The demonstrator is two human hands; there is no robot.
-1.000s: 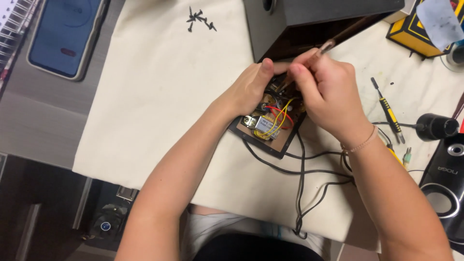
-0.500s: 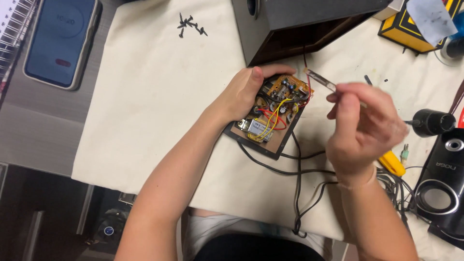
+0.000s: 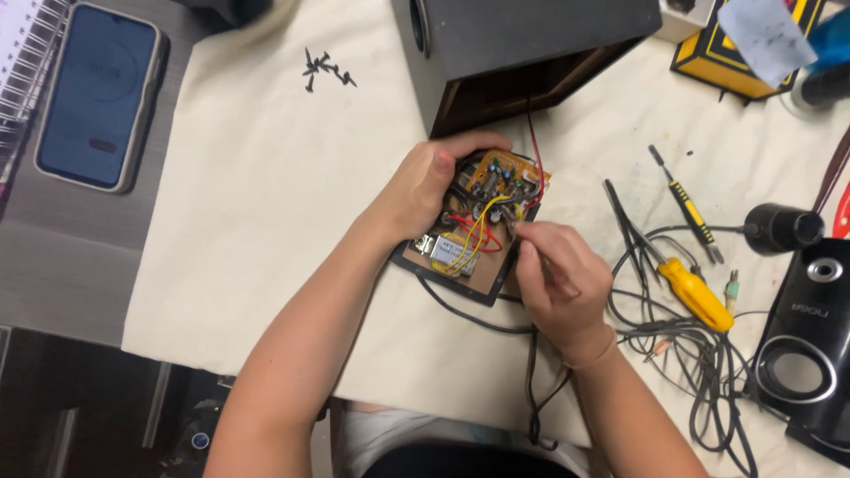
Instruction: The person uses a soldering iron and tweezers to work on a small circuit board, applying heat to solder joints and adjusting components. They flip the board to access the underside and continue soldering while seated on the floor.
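Observation:
A brown panel carrying an orange circuit board (image 3: 496,173) with red and yellow wires lies on a cream cloth (image 3: 266,221), just in front of an open dark speaker box (image 3: 531,44). My left hand (image 3: 425,190) grips the panel's left and top edge, thumb over the top. My right hand (image 3: 558,283) is at the panel's right edge, with thumb and forefinger pinched together against it. No tool shows in this hand. Black cables run from the panel toward me.
Thin black tweezers (image 3: 629,226), a slim screwdriver (image 3: 686,208) and a yellow-handled screwdriver (image 3: 699,292) lie right of my hand among tangled cables (image 3: 699,363). A black speaker (image 3: 810,345) stands far right, a yellow box (image 3: 735,62) at the back. Black screws (image 3: 323,71) and a phone (image 3: 97,93) lie left.
My right hand lifted off the board with a thin tool, then came back down to the panel's right edge without it. My left hand kept hold of the panel.

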